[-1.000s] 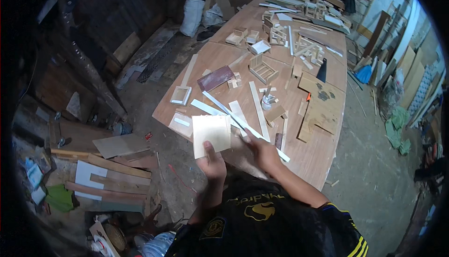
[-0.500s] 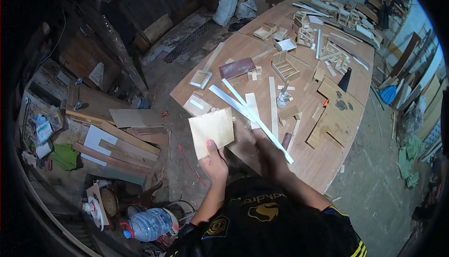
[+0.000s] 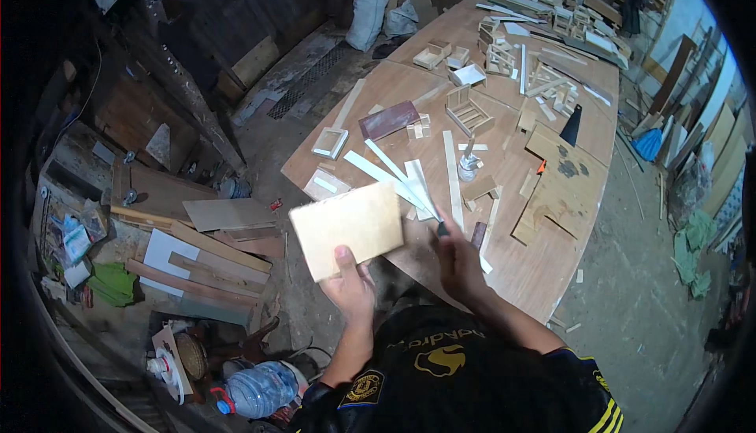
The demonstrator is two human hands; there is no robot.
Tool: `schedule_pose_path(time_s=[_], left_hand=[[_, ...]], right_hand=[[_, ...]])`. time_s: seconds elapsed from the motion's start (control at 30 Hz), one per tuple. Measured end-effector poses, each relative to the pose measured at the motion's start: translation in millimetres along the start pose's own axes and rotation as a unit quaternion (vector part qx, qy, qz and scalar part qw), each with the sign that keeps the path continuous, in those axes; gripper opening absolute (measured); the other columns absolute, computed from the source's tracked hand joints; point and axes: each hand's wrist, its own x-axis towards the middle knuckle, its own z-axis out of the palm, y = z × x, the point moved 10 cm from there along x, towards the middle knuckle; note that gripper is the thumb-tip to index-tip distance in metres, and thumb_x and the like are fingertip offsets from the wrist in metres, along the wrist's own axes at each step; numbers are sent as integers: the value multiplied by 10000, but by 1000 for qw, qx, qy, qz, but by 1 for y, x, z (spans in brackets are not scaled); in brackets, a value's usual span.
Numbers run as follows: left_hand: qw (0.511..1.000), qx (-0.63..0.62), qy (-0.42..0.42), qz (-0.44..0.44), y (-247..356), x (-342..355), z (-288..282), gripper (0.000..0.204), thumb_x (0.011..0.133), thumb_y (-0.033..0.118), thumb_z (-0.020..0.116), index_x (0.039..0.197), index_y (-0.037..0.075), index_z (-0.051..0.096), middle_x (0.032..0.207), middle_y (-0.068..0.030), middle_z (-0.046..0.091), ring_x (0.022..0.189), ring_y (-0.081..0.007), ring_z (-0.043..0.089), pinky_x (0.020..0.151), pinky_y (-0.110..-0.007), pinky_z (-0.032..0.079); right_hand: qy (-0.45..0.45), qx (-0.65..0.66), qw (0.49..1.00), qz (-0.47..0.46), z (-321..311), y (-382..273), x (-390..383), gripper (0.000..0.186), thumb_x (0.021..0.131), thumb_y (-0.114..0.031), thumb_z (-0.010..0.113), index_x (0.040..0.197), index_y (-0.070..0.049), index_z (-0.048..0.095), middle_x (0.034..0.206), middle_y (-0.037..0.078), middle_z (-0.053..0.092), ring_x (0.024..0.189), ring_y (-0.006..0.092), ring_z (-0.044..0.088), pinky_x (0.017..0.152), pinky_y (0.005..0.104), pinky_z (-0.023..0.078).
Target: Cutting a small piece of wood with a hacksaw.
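My left hand (image 3: 349, 285) grips a pale, squarish wooden board (image 3: 350, 228) by its lower edge, thumb on the upper face. The board is held up off the table, tilted, its broad face showing. To its right, my right hand (image 3: 459, 266) is closed around a slim tool with a dark handle (image 3: 443, 230). A narrow pale part seems to extend from the handle toward the table, but it merges with the white strips behind it, so its exact kind is unclear. The tool and the board are apart.
A large wooden table (image 3: 504, 157) holds small wooden frames (image 3: 470, 110), white strips (image 3: 386, 174), a jar with a brush (image 3: 468, 167), a cut panel (image 3: 561, 177) and a handsaw (image 3: 572, 126). Boards lie at left, near a big water bottle (image 3: 256, 388).
My left hand has turned the board so that it lies wider, and shifted slightly left. My right hand, blurred before, now shows a dark-handled tool in its grip.
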Motion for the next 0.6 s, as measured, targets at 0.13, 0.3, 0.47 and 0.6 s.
schedule_pose_path(time_s=[0.13, 0.3, 0.47, 0.6], left_hand=[[953, 239, -129, -135, -39, 20, -18, 417, 971, 207, 589, 1285, -17, 430, 1178, -125, 579, 1028, -194, 605, 804, -323, 536], [978, 114, -86, -156, -47, 38, -30, 352, 1009, 251, 511, 1220, -29, 478, 1134, -117, 597, 1022, -151, 579, 909, -302, 455], [914, 353, -173, -105, -40, 51, -19, 371, 1041, 297, 424, 1188, -30, 517, 1079, -93, 617, 980, -131, 574, 882, -280, 458], [935, 213, -225, -175, -45, 43, -4, 356, 1041, 290, 427, 1149, -25, 554, 1034, -80, 629, 944, -113, 571, 862, -269, 456]], right_hand=[[-33, 99, 983, 152, -18, 19, -5, 448, 1009, -155, 410, 1451, -94, 376, 1151, 230, 613, 970, 316, 628, 895, 362, 455], [-83, 48, 995, 6, -34, 0, 7, 433, 911, -27, 480, 1335, -85, 547, 849, 159, 642, 673, 279, 612, 701, 328, 506], [-208, -75, 931, -290, -34, -49, -20, 279, 866, -117, 605, 1127, -72, 693, 612, 60, 495, 484, 218, 525, 481, 333, 443], [-182, -152, 920, -312, -36, -23, -1, 320, 792, -58, 620, 1092, -114, 716, 583, 51, 478, 455, 186, 504, 430, 324, 403]])
